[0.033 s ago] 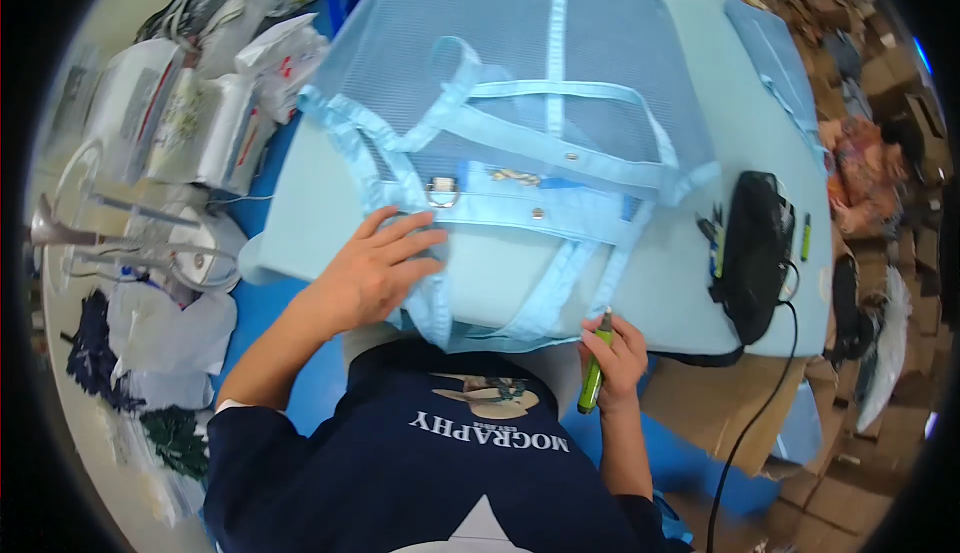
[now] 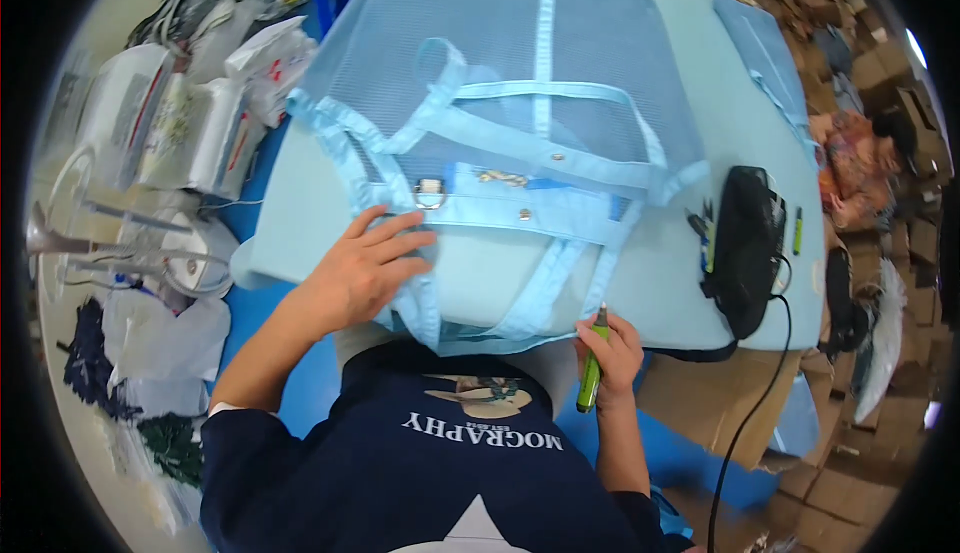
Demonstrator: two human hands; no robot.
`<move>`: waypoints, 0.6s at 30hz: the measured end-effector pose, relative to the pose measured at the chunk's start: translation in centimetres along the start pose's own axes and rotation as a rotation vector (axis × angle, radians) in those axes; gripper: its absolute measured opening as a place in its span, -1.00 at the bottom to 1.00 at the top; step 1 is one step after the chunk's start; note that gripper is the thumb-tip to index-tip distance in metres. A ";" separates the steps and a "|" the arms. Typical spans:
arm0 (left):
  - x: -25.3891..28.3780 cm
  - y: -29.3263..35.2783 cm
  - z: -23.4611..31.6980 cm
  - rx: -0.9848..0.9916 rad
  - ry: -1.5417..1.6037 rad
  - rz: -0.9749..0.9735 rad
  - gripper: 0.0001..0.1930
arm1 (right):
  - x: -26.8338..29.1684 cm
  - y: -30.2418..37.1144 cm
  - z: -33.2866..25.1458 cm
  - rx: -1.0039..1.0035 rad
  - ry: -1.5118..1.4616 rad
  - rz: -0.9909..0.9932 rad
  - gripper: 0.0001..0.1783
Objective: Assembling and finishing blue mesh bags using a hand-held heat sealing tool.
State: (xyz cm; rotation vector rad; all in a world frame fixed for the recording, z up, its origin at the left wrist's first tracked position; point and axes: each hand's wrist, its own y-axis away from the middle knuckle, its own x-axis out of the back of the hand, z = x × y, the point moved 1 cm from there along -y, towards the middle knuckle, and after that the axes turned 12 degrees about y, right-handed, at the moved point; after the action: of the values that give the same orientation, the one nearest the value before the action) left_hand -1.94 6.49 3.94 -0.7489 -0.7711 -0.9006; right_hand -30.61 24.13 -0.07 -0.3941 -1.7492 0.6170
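A light blue mesh bag (image 2: 400, 43) with fabric straps lies spread over the table, its band and handles toward me. My left hand (image 2: 365, 273) rests on the band's left end with fingers spread, just below a metal D-ring (image 2: 430, 193). At the bag's near right edge, my right hand (image 2: 615, 353) is closed round a lime-green marker pen (image 2: 590, 378), its dark tip pointing away from me. The thumb and forefinger of that hand are beside the fabric edge; whether they also pinch it I cannot tell. A metal snap (image 2: 525, 215) sits mid-band.
On the right of the pale blue table (image 2: 660, 303) lie a black pouch (image 2: 745, 253) with a cable, small snips (image 2: 703, 228) and another green pen (image 2: 798, 231). Folded blue fabric (image 2: 765, 58) is at the far right. Plastic-wrapped goods (image 2: 195, 138) crowd the left; cardboard boxes (image 2: 880, 483) and a person (image 2: 855, 168) are beyond the right.
The whole view has shifted slightly, so the table and bag appear a little further left. Both hands keep their places on the bag, and the marker pen stays in my right hand.
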 end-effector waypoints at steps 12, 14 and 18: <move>1.3 -3.2 -1.6 -0.193 -0.034 -0.055 -0.80 | 2.5 -3.4 3.1 -0.358 -0.322 0.173 -0.70; 3.2 -3.7 -1.2 -0.129 0.228 0.017 -0.87 | 2.6 -4.9 3.9 -0.323 -0.292 0.206 -0.70; 5.4 -6.0 -2.9 0.075 0.673 0.149 -0.92 | 2.2 -7.7 6.6 -0.585 -0.544 0.348 -0.69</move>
State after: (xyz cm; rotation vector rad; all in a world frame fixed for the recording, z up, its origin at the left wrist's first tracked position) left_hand -4.27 -0.53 8.28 -0.3865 -0.1491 -0.9056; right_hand -37.16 17.89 5.01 -1.0268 -2.4083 0.4654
